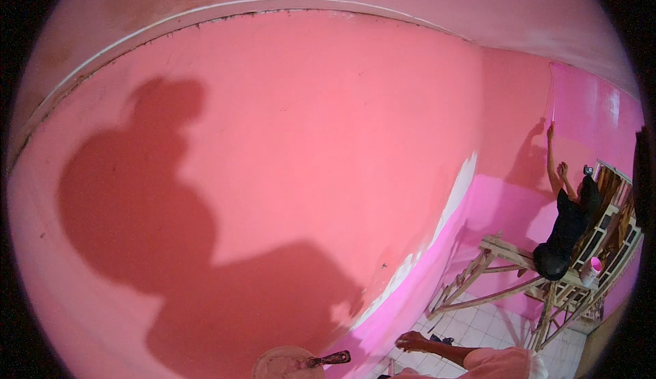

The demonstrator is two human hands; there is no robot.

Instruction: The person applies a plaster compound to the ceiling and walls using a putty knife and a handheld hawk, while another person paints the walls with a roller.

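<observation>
Scraper (331,359) across bucket (272,364), wall (328,140) beyond

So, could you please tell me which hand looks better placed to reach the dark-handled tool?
Probably the right hand: it shows at the lower right, and the dark-handled tool juts from the round container toward that side. The left hand is out of view.

Scraper (331,359) across round container (280,364) rim | trestle scaffold (514,251) on tiled floor (471,319), right | pail (589,272) on scaffold | co-worker (568,223) left of pail
</observation>
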